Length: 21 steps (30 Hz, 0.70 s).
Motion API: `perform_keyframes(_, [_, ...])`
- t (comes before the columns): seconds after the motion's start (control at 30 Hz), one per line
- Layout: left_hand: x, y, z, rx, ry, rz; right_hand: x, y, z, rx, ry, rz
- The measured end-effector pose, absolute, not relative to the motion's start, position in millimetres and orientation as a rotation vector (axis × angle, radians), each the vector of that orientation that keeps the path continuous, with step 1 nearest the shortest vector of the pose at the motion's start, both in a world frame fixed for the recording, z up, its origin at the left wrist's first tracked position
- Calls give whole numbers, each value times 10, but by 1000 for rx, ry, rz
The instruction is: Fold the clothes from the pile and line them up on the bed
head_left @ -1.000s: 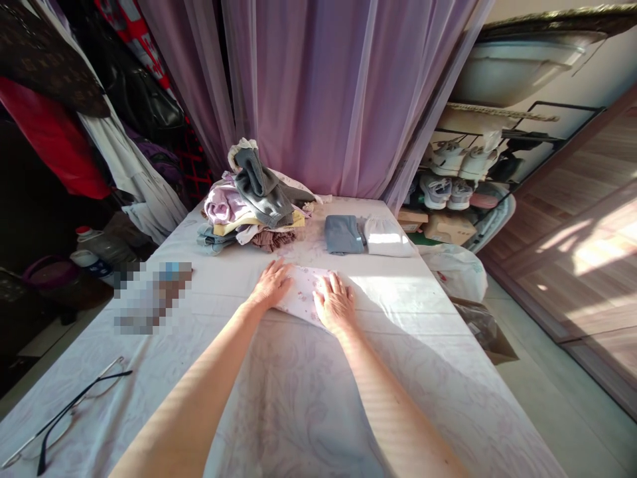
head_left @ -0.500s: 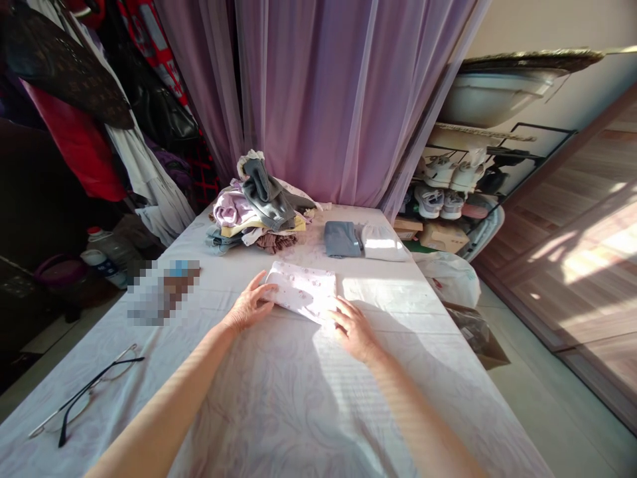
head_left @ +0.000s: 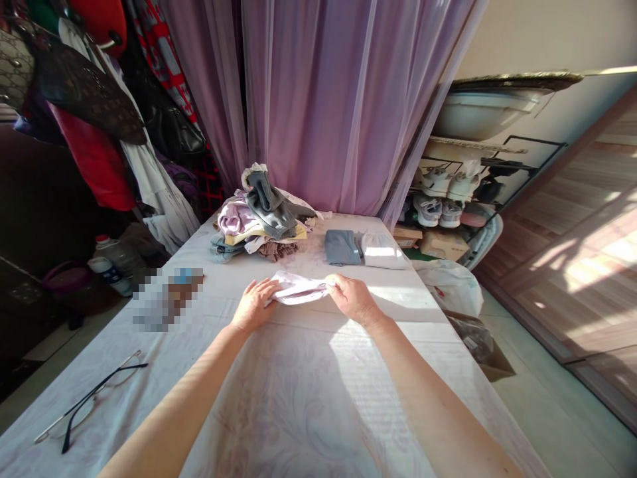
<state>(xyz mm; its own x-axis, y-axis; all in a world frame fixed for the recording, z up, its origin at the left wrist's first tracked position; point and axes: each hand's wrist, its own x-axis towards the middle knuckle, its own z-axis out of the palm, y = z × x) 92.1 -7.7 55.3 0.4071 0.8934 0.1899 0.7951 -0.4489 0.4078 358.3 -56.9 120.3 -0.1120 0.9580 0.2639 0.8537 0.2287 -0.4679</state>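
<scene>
A white garment [head_left: 298, 289] with a small print, folded into a flat bundle, lies across the table between my hands. My left hand [head_left: 255, 305] is at its left end, fingers over the cloth and the thumb at the near edge. At the other end, my right hand [head_left: 352, 297] pinches the corner between thumb and bent fingers. The near edge is raised and the cloth sags in creases between both hands. Beyond it lie a folded grey-blue garment [head_left: 342, 247] and a folded white garment [head_left: 382, 251], side by side.
A heap of crumpled clothes [head_left: 266, 222] sits at the table's far left. Eyeglasses [head_left: 92, 395] and a blurred-out item [head_left: 169, 299] lie on the left of the patterned tablecloth [head_left: 279, 398]. A purple curtain [head_left: 318, 106] hangs behind; a shoe rack [head_left: 448, 192] stands right.
The garment lay flat with its print showing; now its near edge is lifted and bunched. My right hand has closed on its corner, and my left fingers have drawn together on it.
</scene>
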Motion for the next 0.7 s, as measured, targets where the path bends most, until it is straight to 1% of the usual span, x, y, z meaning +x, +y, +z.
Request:
perform_keyframes(0.1, [872,-13,807,2190,1431,728,3670,-517,1373,-1575,-1820,360])
perform_keyframes(0.17, [880,81,988,2047,1391,818,3732,-450,1404,-1542,-1580,511])
perform_keyframes(0.27, [975,283,1110,1901,1365,834,3810,-343,1268,-1594,-1188,816])
perform_keyframes(0.33, [1057,402,1048,1913,1471,742,3865,-314,1069,-1714,-1071,867])
perform_keyframes(0.43, [1147,451,837,1991,1661,578,3939,-363,738,-1890,-1097,672])
perform_keyframes(0.53, [1238,314,654,2052,1702,579,3862,-456,514,-1954,-1230,473])
perform_keyframes(0.63, [1403,98,541,2345,1586,519,3539,-504,403,-1879,-1621,251])
perform_keyframes(0.7, [1519,-12,475,2531,1479,402,3274,-508,350,-1819,-1915,200])
